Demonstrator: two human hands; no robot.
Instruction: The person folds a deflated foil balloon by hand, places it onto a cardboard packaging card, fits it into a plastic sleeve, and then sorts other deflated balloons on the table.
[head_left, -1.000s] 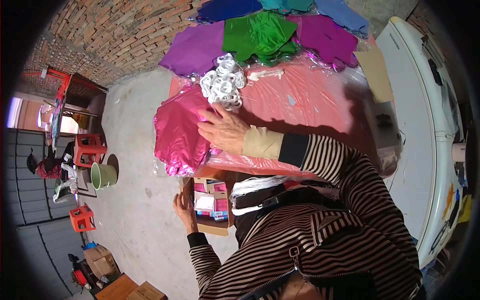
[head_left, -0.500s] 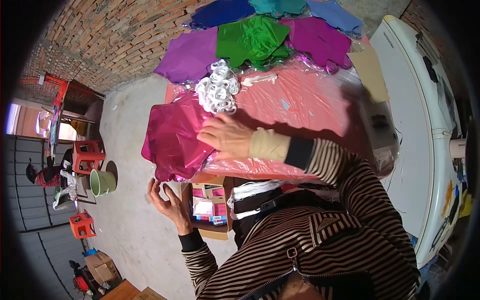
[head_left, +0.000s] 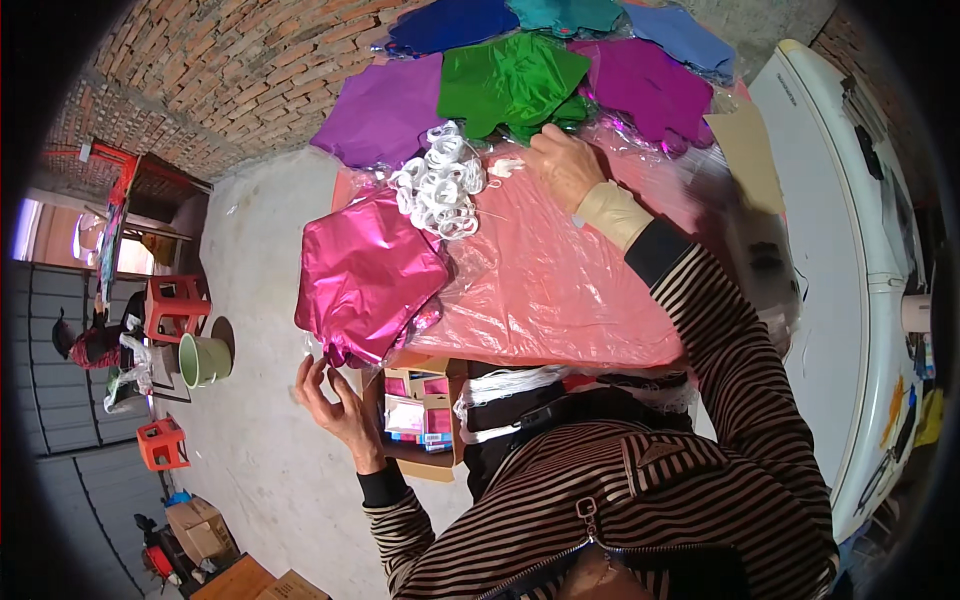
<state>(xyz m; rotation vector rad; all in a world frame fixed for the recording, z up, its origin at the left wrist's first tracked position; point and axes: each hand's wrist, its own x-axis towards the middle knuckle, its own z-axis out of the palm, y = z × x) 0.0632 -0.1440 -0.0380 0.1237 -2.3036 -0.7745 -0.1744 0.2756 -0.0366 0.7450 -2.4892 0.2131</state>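
My right hand (head_left: pixel 563 168) is at the far side of the table, its fingers bent down over the end of a small bundle of white strips (head_left: pixel 506 167). Its fingertips are hidden, so I cannot tell what they grip. Just beyond lie green foil sheets (head_left: pixel 510 85). My left hand (head_left: pixel 335 408) hangs off the table's near left edge, fingers curved and apart, holding nothing visible. Above it a stack of shiny pink foil sheets (head_left: pixel 370 275) lies at the table's left corner. A heap of white ribbon coils (head_left: pixel 440 190) rests against the pink stack's far side.
Pink plastic film (head_left: pixel 560 300) covers the table. Purple (head_left: pixel 380 110), magenta (head_left: pixel 650 90) and blue foil (head_left: pixel 445 28) lie along the far side. An open carton (head_left: pixel 425 468) with small boxes stands below the near edge. A white refrigerator (head_left: pixel 815 300) flanks the right. Another person (head_left: pixel 95 345) is at far left.
My right hand has left the pink foil and moved away to the right, onto the white strips. The pink stack's top sheet lies differently. My left hand has hardly moved.
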